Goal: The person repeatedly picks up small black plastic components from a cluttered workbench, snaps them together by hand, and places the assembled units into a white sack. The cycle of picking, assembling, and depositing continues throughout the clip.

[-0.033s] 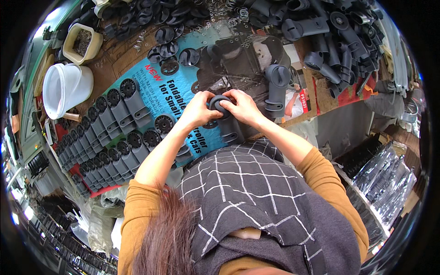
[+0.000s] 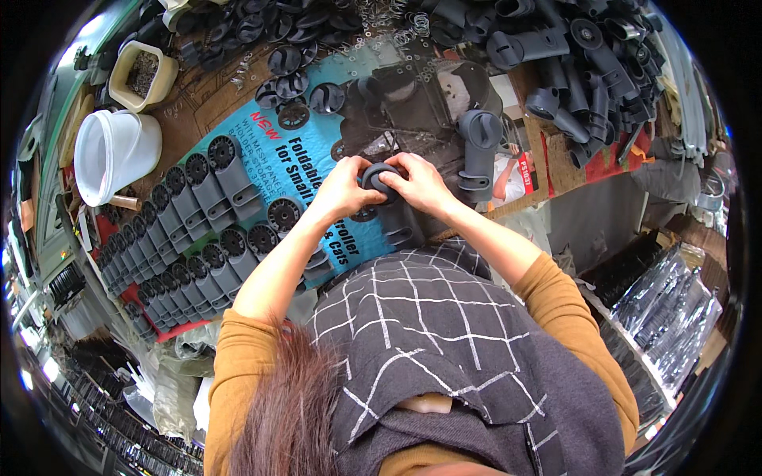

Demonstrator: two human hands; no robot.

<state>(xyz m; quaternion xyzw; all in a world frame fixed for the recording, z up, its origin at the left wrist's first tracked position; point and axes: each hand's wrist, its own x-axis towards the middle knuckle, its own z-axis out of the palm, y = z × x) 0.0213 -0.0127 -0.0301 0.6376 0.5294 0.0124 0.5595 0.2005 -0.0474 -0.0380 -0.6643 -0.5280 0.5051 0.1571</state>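
In front of my apron, both hands grip the round cap (image 2: 382, 181) on top of a dark grey plastic fitting (image 2: 402, 227). My left hand (image 2: 344, 189) curls around the cap's left side, fingers closed. From the right, my right hand (image 2: 418, 186) presses thumb and fingers on the same cap. The fitting's body points toward me and looks slightly blurred; its underside is hidden. Right of my hands lies a similar grey fitting (image 2: 478, 155) with a round cap. Loose black discs (image 2: 328, 98) lie beyond my left hand on a blue printed sheet (image 2: 317, 151).
Rows of grey fittings with round black ends (image 2: 208, 184) line the left side. A white bucket (image 2: 119, 155) and a cream tub (image 2: 143, 75) stand farther left. Black caps (image 2: 250, 28), springs and washers lie at the back. Grey tubular parts (image 2: 583, 79) are heaped at back right.
The body of the held fitting has shifted slightly under my hands and is now blurred. Both hands stay on the cap in nearly the same place.
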